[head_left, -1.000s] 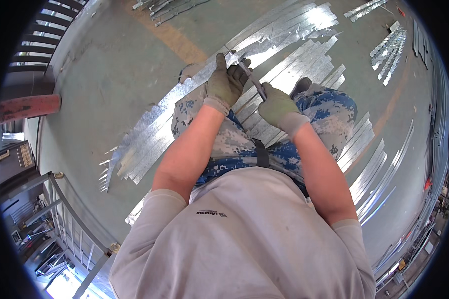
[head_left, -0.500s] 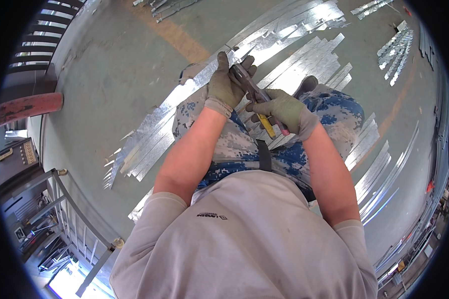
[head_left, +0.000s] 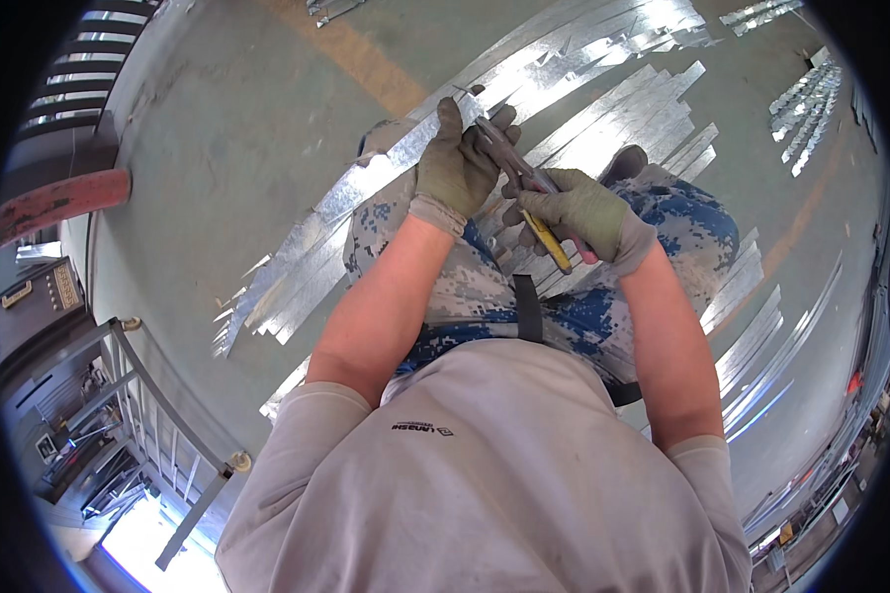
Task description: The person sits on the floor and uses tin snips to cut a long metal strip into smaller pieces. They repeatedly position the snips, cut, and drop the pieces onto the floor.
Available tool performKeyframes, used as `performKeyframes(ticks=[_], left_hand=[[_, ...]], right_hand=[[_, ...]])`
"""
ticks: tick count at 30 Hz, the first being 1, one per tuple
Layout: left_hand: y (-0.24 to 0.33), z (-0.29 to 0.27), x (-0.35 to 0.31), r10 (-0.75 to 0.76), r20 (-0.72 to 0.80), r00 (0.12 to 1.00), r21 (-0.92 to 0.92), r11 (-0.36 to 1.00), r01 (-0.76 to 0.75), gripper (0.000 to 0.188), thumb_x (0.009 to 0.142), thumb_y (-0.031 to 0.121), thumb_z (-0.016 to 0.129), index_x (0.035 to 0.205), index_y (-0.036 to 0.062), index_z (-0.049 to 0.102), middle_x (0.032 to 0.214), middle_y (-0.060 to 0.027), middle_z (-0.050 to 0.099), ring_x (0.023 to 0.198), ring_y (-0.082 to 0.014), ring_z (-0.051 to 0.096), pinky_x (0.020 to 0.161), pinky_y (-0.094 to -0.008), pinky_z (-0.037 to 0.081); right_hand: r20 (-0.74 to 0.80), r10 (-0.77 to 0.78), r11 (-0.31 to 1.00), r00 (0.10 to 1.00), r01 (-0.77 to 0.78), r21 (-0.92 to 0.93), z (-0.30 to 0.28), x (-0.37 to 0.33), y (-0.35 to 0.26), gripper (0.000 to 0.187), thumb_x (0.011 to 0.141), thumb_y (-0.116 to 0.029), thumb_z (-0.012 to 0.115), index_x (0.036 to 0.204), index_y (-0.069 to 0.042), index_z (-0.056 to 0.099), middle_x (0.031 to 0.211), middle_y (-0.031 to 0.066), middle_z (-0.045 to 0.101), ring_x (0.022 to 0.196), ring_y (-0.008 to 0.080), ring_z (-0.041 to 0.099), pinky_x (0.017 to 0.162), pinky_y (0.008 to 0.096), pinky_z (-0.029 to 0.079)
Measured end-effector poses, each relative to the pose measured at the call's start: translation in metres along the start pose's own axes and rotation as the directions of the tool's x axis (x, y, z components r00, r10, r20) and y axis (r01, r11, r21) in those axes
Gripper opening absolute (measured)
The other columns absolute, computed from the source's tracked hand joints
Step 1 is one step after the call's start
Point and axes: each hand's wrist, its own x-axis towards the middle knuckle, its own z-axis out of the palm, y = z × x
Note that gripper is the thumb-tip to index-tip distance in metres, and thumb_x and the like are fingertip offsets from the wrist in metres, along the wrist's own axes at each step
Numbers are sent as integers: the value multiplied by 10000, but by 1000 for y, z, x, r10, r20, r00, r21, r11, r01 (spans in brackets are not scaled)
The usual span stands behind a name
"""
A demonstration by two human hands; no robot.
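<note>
My right hand (head_left: 598, 219), in an olive work glove, is closed around a pair of tin snips (head_left: 502, 148). One handle is yellow, the other reddish, and both stick out below my fist. The dark jaws point up and left across the fingers of my gloved left hand (head_left: 450, 168). That hand's thumb stands apart from its fingers, which are partly hidden behind the jaws. Just beyond it, a long bundle of shiny metal strips (head_left: 307, 237) runs from lower left to upper right, past my knee. I cannot see a strip between the jaws.
More metal strips (head_left: 613, 119) are spread between and beyond my legs. A small stack of narrow pieces (head_left: 806, 109) lies at the far right. At the left stand a red curved object (head_left: 64, 205) and a grey metal frame on casters (head_left: 158, 410). Long metal stock (head_left: 860, 395) lines the right side.
Both hands and the snips appear slightly further right in the picture, as does much of the floor scene. My right hand keeps its grip on the snips.
</note>
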Motion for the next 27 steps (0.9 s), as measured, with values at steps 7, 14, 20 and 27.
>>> performKeyframes(ticks=[7, 14, 20, 27], left_hand=[[0, -4, 0, -4, 63, 998, 5, 1000, 4, 607, 1129, 554, 556, 1529, 98, 578, 1310, -222, 722, 1264, -322, 692, 1196, -510, 526], [-1, -6, 0, 8, 81, 997, -4, 1000, -7, 617, 1096, 545, 628, 1526, 104, 595, 1302, -208, 729, 1282, -322, 687, 1203, -506, 524], [-1, -5, 1, -1, 41, 999, -21, 1000, 2, 589, 1123, 552, 589, 1533, 129, 594, 1265, -191, 735, 1241, -319, 693, 1167, -520, 539], [0, -3, -2, -23, 75, 997, 52, 998, 19, 633, 1111, 567, 625, 1577, 144, 555, 1370, -151, 693, 1258, -305, 703, 1102, -526, 569]], right_hand=[[27, 64, 991, 998, -66, 113, -4, -3, -7, 359, 1085, -238, 755, 1329, 17, 693, 1011, 147, 789, 764, 195, 775, 693, 331, 659], [168, -22, 949, 986, -32, 312, -13, -4, -4, 351, 1094, -189, 705, 1337, 62, 675, 1049, 208, 807, 791, 243, 806, 707, 357, 692], [198, 1, 951, 980, -63, 304, -12, -4, -9, 356, 1079, -154, 710, 1357, 66, 679, 1069, 202, 805, 872, 255, 816, 753, 377, 697], [162, 34, 926, 986, -92, 366, 0, 0, 1, 367, 1047, -125, 756, 1374, 25, 680, 1130, 188, 785, 897, 292, 796, 803, 457, 681]])
